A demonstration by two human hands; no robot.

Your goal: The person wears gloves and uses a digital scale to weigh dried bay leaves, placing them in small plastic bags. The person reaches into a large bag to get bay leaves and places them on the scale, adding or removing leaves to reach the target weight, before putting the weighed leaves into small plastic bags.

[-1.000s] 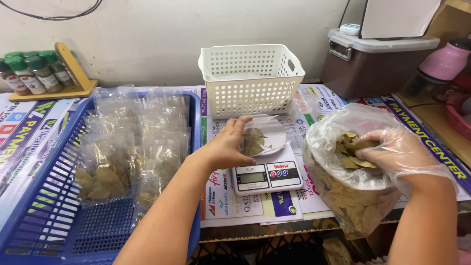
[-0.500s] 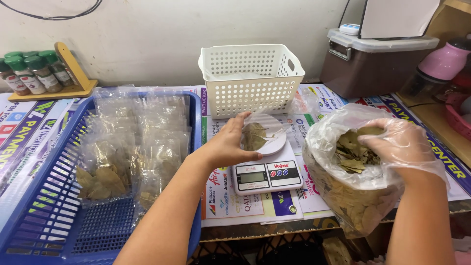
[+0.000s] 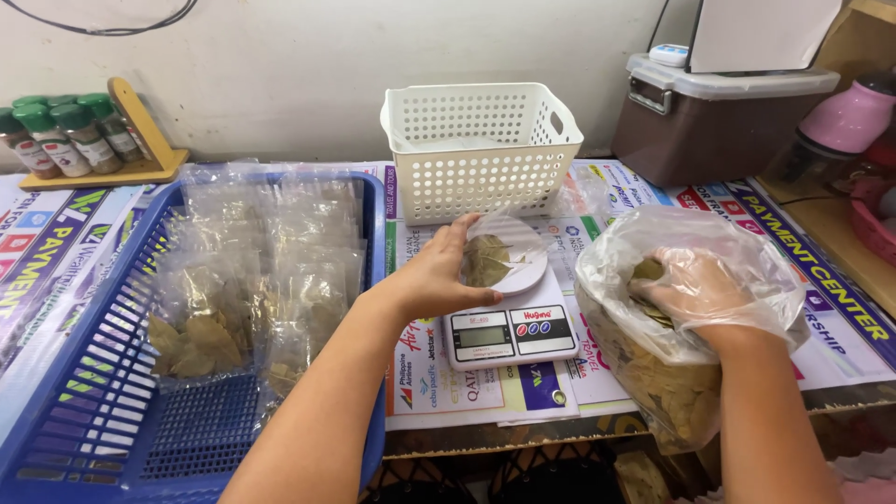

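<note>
Head view: the left hand (image 3: 439, 275) rests on a small clear pouch of dried leaves (image 3: 490, 259) lying on the pan of a digital scale (image 3: 509, 327), fingers curled around its edge to steady it. The gloved right hand (image 3: 695, 289) reaches inside a large plastic bag (image 3: 672, 373) of leaves, clenched on a clump there. Filled pouches lie in the blue basket (image 3: 112, 411) just left; a white basket (image 3: 481, 149) stands behind the scale on the surface (image 3: 840, 336).

White slotted basket (image 3: 481, 149), spice jars (image 3: 61, 131) on wooden rack, brown cooler (image 3: 719, 117).
</note>
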